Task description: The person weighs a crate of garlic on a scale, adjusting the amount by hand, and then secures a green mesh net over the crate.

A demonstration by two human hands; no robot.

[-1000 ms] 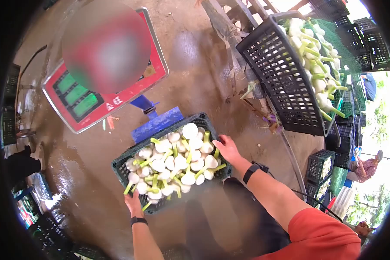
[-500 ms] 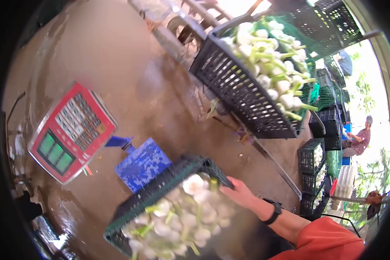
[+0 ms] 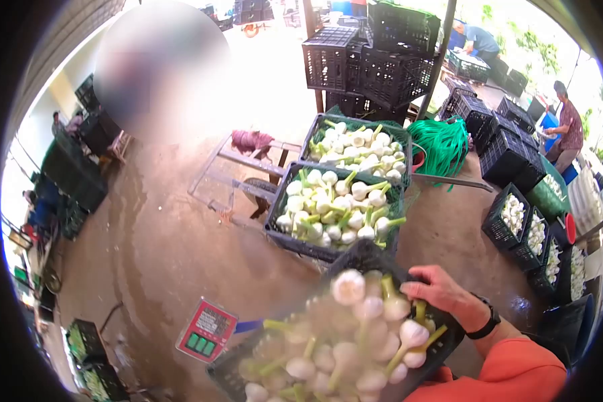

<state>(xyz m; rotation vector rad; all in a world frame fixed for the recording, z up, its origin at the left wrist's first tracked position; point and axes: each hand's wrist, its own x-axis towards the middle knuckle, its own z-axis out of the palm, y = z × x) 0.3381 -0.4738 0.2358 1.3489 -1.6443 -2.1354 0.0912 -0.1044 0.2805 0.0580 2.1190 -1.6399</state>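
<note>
Step in hand, as I judge it: a loaded crate being carried, with the filled crates on the frame just ahead. Right hand [image 3: 442, 293] at the far right corner of the black plastic crate [image 3: 368, 256], fingers curled over the rim, grip closed on it. Left hand out of view; cannot tell how it is set or whether it bears any load.

Crate sits low in front of the body, full of garlic bulbs [image 3: 348, 288] with trimmed green stems. Near part hazed over, lower edge cut off. Its far edge overlaps the nearer filled crate [image 3: 301, 246] in view; touching or apart, cannot tell. Farther filled crate [image 3: 307, 146] directly behind that one, both by a metal frame [image 3: 251, 163]. Green strapping [image 3: 442, 149] heaped beside the farther crate. Red scale display [image 3: 206, 328] off to the left of the carried crate, three green readouts lit, blue arm [image 3: 249, 325] running toward the crate.

Next move, my judgement: calls for support at both ends, crate near level, since bulbs lie close to the rim and could roll out. Far corner wants clearance from the nearer filled crate; left side wants clearance from the display. Weight likely considerable; a one-sided hold would let it tip.
</note>
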